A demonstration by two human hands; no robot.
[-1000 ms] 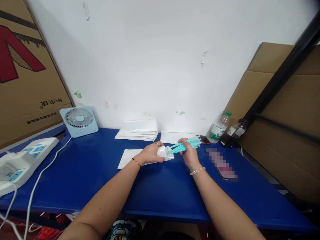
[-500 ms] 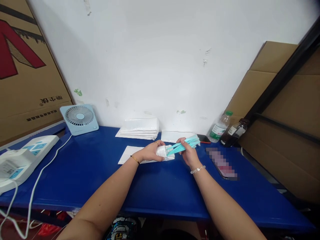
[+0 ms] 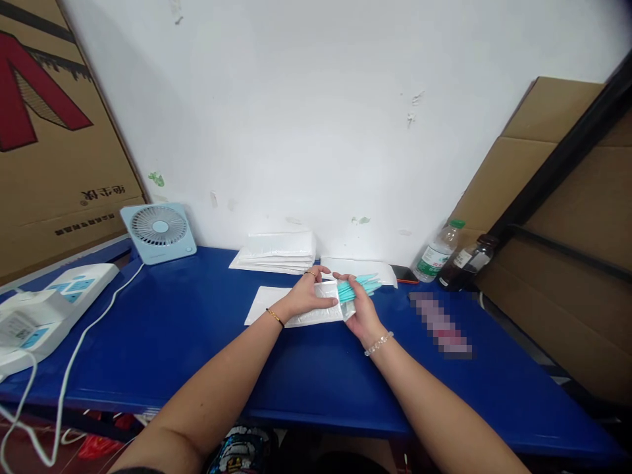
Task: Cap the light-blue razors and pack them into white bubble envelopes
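My left hand (image 3: 309, 294) is closed on a white padded envelope (image 3: 316, 315), its thumb lying across the front near the right-hand opening. A bundle of thin turquoise sticks (image 3: 358, 288) lies partly inside that opening, with the outer ends pointing right. My right hand (image 3: 359, 306) is wrapped round the bundle and the envelope's open end. Behind the hands, a stack of white envelopes (image 3: 276, 253) rests against the wall, and a white sheet or envelope (image 3: 385, 270) lies to its right.
A light-blue fan (image 3: 160, 230) and a white power strip (image 3: 74, 289) with cables are at the left. At the right stand a green-capped bottle (image 3: 434, 257) and a dark bottle (image 3: 464, 266), near a dark phone (image 3: 405, 274) and a blurred-out flat object (image 3: 442, 326).
The turquoise bundle has gone deeper into the envelope. My right hand has moved left to the opening, and my left thumb now lies flat across the envelope.
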